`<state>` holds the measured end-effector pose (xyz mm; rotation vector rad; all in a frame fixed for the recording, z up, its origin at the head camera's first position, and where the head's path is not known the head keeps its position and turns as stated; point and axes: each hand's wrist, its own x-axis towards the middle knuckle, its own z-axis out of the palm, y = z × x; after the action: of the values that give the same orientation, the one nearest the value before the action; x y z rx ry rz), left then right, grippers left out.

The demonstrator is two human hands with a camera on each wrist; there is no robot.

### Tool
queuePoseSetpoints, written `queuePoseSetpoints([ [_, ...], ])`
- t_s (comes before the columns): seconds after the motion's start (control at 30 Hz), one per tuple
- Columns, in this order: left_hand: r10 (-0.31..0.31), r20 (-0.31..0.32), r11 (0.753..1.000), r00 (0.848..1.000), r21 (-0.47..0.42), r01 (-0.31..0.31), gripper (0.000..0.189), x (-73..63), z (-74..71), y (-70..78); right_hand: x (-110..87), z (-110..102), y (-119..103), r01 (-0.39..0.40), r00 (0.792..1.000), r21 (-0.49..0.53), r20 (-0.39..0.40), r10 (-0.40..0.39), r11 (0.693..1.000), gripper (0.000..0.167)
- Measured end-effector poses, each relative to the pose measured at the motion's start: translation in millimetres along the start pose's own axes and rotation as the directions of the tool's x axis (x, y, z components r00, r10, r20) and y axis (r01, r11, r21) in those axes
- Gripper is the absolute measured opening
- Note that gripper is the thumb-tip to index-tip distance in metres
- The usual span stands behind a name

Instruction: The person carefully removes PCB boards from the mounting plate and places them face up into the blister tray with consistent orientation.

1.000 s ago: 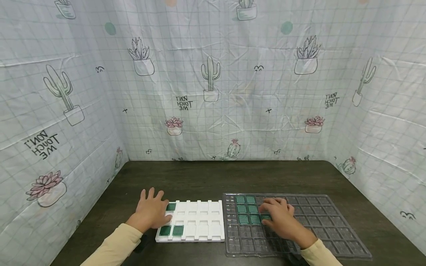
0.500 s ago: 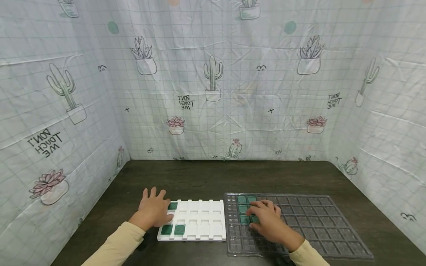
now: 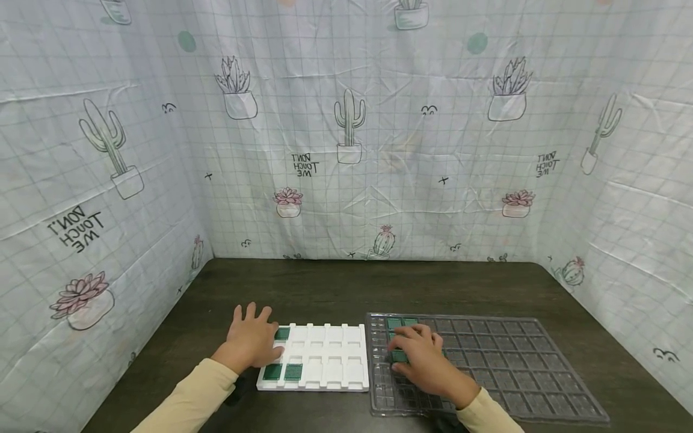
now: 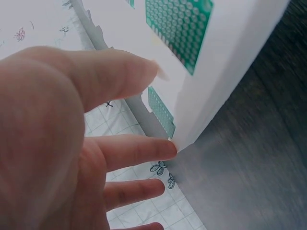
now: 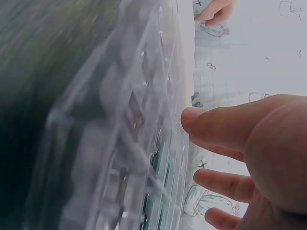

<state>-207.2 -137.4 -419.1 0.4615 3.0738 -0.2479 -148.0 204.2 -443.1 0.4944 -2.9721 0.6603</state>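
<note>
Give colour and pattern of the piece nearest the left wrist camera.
Green piece, with rows of pale round dots; shows best in the left wrist view.

Your left forearm, in its pale yellow sleeve (image 3: 189, 394), slants in from the near left of the white tray (image 3: 332, 350). Your left hand (image 3: 251, 340) lies palm down along the tray's left edge, fingers spread and nearly straight. The left thumb (image 4: 120, 72) extends over the tray, your left index finger (image 4: 139, 152) sits at its far left corner, and the remaining fingers point past that corner; whether the thumb touches is unclear. Your right hand (image 3: 422, 358) is to the right of the tray, near its right edge, back upward and wrist slanting in from the near right. The right thumb (image 5: 220, 122) stands apart from the bent right fingers (image 5: 225, 184), with nothing visible gripped between them.
</note>
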Motion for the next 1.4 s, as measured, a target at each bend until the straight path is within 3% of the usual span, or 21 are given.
queuePoseSetpoints([
  [0.33,0.007,-0.004,1.000,1.000,-0.004,-0.007,0.054,0.2,0.8,-0.5,5.1,7,-9,0.044,0.999,0.013,-0.020,-0.044,0.999,0.022],
  [0.8,-0.002,-0.013,1.000,1.000,-0.002,0.002,0.055,0.7,2.5,-0.9,11.6,13,-25,0.096,0.995,0.063,0.025,-0.097,0.993,0.021],
  [1.4,-0.012,0.012,1.000,1.000,-0.011,0.012,0.056,0.8,0.5,-0.8,22.3,26,-48,0.163,0.986,-0.055,0.031,-0.162,0.985,0.020],
])
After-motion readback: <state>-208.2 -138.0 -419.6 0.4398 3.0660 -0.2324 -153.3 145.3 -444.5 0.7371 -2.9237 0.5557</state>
